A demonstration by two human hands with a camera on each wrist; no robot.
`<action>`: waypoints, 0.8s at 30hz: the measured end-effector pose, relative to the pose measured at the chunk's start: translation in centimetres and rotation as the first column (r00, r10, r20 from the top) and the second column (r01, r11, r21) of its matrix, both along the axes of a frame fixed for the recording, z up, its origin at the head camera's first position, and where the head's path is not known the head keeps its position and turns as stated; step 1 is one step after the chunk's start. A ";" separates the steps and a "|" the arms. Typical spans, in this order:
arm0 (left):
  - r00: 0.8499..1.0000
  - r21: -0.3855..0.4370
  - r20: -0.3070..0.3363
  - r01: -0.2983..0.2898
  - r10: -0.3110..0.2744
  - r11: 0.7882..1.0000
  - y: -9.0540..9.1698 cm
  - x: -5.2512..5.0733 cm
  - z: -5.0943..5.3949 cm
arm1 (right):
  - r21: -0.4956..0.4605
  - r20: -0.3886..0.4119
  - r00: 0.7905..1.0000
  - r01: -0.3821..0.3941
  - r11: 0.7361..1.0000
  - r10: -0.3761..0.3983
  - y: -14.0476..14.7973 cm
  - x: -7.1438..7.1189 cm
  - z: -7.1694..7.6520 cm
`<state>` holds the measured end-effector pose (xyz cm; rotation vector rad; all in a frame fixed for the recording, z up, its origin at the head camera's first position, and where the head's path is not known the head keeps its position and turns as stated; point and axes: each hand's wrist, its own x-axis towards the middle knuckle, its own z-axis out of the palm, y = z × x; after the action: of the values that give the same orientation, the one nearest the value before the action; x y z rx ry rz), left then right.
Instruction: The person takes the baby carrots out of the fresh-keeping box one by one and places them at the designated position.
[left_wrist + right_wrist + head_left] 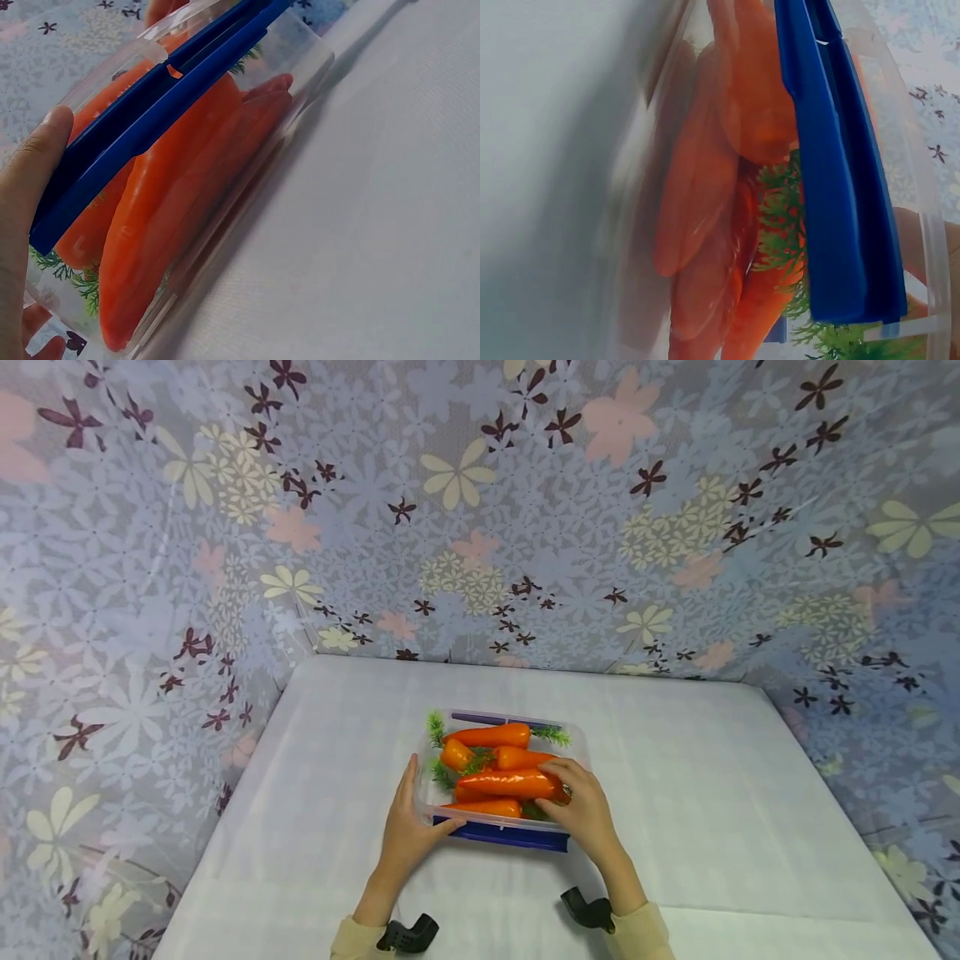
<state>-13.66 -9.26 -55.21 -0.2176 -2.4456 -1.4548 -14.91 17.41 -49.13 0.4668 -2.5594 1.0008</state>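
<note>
A clear plastic container (424, 793) with blue clip flaps (510, 837) holds several orange toy carrots (487, 737) with green leafy tops (551, 736). My left hand (408, 827) grips its near left corner, thumb at the front rim and fingers along the left wall. In the left wrist view the thumb (45, 146) lies beside the blue flap (142, 127). Over the container's right side, my right hand (581, 802) pinches the right end of a glossy orange carrot-like piece (517, 782) on top of the pile. In the right wrist view, the container wall and flap (840, 195) mostly hide that hand.
The container stands near the middle of a white-covered table (712, 793). Flower-patterned cloth (480, 552) rises behind the table and on both sides. Black wrist mounts (408, 935) show at both sleeves.
</note>
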 end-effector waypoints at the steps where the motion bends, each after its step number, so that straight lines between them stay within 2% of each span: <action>1: 1.000 -0.003 0.001 0.003 -0.003 1.000 0.0 0.0 0.0 | -0.008 -0.008 1.000 -0.002 1.000 0.002 0.0 0.0 0.0; 7: 1.000 -0.017 0.004 0.003 -0.003 1.000 -0.2 0.0 0.1 | -0.085 -0.057 0.998 -0.036 0.996 0.032 -0.2 0.2 0.2; 15: 1.000 -0.004 0.012 0.017 -0.017 1.000 -0.2 0.1 0.0 | -0.174 -0.215 0.976 -0.077 0.982 0.038 -0.7 0.1 1.3; 24: 1.000 -0.012 0.019 0.017 -0.017 1.000 -0.2 0.3 0.1 | -0.181 -0.295 0.955 -0.033 0.983 -0.022 0.0 0.5 2.0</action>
<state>-13.39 -9.42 -55.09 -0.2283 -2.4742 -1.4563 -14.45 17.39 -47.09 0.5284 -2.1793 1.0683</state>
